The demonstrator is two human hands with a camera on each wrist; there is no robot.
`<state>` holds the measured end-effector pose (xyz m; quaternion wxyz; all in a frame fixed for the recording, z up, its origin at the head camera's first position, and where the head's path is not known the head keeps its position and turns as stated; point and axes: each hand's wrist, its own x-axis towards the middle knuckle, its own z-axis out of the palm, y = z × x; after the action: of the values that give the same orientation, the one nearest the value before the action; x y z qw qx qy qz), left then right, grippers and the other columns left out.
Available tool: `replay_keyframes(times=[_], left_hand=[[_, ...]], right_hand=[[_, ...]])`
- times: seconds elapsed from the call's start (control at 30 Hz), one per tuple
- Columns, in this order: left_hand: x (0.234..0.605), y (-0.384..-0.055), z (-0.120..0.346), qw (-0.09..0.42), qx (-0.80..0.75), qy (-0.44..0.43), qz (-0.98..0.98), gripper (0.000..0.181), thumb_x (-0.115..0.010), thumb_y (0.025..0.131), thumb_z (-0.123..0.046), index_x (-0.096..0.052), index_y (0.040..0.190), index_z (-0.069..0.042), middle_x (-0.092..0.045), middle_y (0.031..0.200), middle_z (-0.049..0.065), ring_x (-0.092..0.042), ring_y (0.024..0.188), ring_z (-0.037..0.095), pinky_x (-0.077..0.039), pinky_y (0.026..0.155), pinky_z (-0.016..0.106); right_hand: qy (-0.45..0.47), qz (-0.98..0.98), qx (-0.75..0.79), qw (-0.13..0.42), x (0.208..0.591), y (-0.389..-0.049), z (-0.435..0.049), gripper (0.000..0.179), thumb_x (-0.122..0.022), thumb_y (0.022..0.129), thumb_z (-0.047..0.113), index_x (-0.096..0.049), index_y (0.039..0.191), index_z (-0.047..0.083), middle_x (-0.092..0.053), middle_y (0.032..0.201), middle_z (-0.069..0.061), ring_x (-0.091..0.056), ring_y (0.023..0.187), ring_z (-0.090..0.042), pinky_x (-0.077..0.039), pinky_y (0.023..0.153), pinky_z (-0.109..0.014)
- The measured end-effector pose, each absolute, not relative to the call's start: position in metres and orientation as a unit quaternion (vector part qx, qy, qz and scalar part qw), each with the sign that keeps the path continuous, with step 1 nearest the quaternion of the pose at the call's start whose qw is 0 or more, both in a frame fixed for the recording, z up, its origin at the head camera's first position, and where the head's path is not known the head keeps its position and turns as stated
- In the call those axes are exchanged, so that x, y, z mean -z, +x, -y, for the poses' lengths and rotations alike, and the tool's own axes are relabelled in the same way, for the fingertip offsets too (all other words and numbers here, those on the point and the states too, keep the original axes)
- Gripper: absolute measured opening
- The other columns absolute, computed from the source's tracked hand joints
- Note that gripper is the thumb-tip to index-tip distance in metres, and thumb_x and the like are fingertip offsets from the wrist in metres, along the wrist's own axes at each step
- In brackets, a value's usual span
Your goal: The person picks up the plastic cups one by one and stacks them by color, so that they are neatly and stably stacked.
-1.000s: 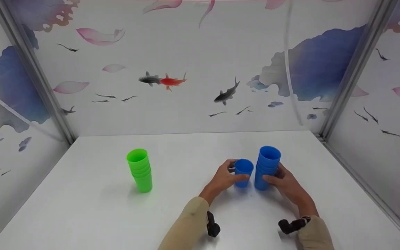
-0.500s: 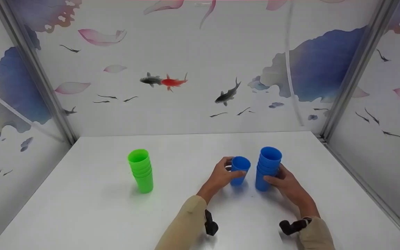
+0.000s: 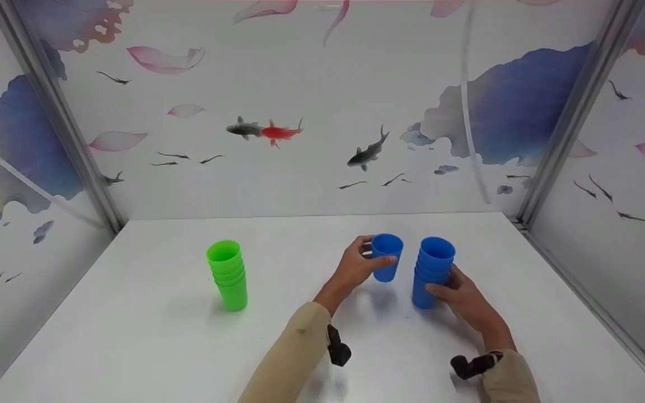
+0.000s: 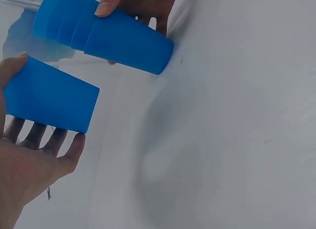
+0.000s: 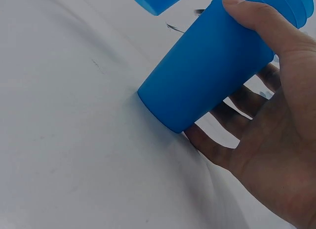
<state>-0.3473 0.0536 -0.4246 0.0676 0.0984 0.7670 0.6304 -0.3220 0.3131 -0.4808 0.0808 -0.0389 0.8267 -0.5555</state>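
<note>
My left hand [image 3: 354, 263] grips a single blue cup [image 3: 385, 267] upright, thumb on the near side and fingers round the far side. A shadow below the cup shows it raised over the table. To its right, my right hand [image 3: 462, 294] holds a stack of nested blue cups [image 3: 425, 288] standing on the table. In the left wrist view the lone cup [image 4: 54, 98] and the stack [image 4: 123, 39] are apart, rims of several cups showing on the stack. The right wrist view has the stack's lowest cup [image 5: 207, 66] between thumb and fingers, its base at the tabletop.
A stack of nested green cups [image 3: 232, 285] stands on the left part of the white table [image 3: 149, 336]. Printed panels with fish and petals [image 3: 300, 73] enclose the back and both sides, joined by metal posts [image 3: 574, 112].
My left hand has carried the single blue cup away from the stack, first slightly left, then up and toward the back. The right hand and the stack have stayed in place.
</note>
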Motion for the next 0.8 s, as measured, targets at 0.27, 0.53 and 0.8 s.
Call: replay_keyframes(times=[0.27, 0.53, 0.8], left_hand=[[0.401, -0.349, -0.047, 0.057, -0.641, 0.129, -0.755, 0.074, -0.076, 0.088, -0.041, -0.044, 0.147, -0.012, -0.050, 0.150, 0.015, -0.051, 0.138, 0.038, -0.047, 0.110, 0.054], [0.376, -0.345, -0.048, 0.052, -0.641, 0.155, -0.750, 0.071, -0.075, 0.089, -0.038, -0.044, 0.147, -0.013, -0.051, 0.148, 0.016, -0.051, 0.137, 0.037, -0.046, 0.110, 0.055], [0.356, -0.342, -0.055, 0.054, -0.627, 0.164, -0.760, 0.070, -0.075, 0.089, -0.039, -0.045, 0.148, -0.015, -0.051, 0.151, 0.013, -0.052, 0.138, 0.035, -0.046, 0.110, 0.055]], right_hand=[[-0.041, -0.824, 0.559, 0.083, 0.480, -0.321, -0.312, 0.104, -0.067, 0.093, 0.051, 0.003, 0.162, 0.016, -0.011, 0.169, -0.019, -0.011, 0.154, -0.047, -0.016, 0.120, -0.067], [-0.038, -0.825, 0.557, 0.084, 0.482, -0.323, -0.314, 0.107, -0.067, 0.092, 0.052, 0.006, 0.162, 0.016, -0.009, 0.168, -0.021, -0.010, 0.154, -0.047, -0.018, 0.121, -0.065], [-0.041, -0.827, 0.554, 0.083, 0.481, -0.322, -0.313, 0.105, -0.066, 0.093, 0.052, 0.005, 0.162, 0.017, -0.009, 0.169, -0.020, -0.010, 0.154, -0.048, -0.019, 0.120, -0.067]])
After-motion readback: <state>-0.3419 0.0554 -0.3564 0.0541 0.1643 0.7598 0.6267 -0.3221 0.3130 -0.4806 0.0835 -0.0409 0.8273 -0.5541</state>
